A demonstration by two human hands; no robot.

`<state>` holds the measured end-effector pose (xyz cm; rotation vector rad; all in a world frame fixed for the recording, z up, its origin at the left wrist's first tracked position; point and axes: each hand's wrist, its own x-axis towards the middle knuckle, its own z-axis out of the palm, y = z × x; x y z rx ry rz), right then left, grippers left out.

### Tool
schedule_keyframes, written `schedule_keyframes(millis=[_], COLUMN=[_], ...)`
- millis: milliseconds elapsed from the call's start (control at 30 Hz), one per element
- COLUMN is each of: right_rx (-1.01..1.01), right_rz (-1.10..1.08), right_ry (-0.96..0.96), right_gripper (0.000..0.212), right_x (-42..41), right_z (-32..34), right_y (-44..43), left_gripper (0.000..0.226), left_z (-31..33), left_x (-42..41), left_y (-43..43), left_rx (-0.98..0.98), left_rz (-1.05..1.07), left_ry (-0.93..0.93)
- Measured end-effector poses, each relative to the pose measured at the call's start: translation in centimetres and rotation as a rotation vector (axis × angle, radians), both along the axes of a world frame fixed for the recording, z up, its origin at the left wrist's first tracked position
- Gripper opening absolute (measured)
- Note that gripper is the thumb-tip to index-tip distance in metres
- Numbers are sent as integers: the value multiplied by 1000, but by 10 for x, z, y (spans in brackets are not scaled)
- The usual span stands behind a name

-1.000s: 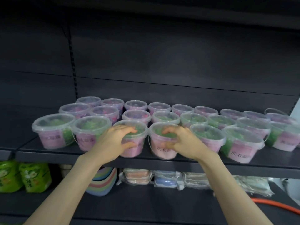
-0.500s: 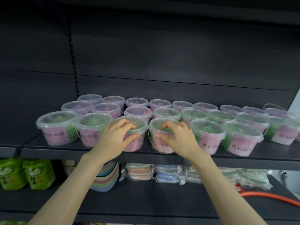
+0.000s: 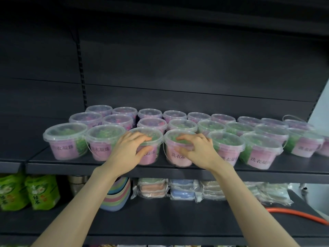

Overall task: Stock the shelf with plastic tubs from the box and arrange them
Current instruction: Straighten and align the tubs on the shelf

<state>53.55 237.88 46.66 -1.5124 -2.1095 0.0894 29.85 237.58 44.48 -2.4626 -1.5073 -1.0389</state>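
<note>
Dark shelf (image 3: 71, 166) edge: left hand (image 3: 127, 150), right hand (image 3: 197, 151) apparently gripping neighbouring tubs (image 3: 151, 156)

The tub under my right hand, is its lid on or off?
On. A clear lid sits flat across the rim of the tub, and the right hand grips over its edge.

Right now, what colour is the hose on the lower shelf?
The hose is orange; head view.

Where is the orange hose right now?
Head view, lower right: the orange hose lies on the lower shelf, just right of the wrapped packs.
</note>
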Motion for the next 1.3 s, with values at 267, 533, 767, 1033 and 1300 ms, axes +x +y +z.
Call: schedule_keyframes(millis=[267,533,767,1033,1300], right_rx=[2,79,-122,-354,-288], right_rz=[-11,-31,-145,-32,-89], right_ry=[3,83,14,-179,-272], right_gripper=[34,22,39,31,35], right_x=[-4,-8,-1,-1,-16], right_z=[-1,23,49,59,61], right_y=[-4,15,84,130,142], left_gripper=[68,25,34,61,60], left_z=[-2,42,61,68,68], left_x=[2,3,26,26,12], left_y=[-1,26,97,142,153], left_rx=[23,-21,-286,-516,-501], left_rz=[58,10,79,196,235], left_ry=[123,19,5,210,182])
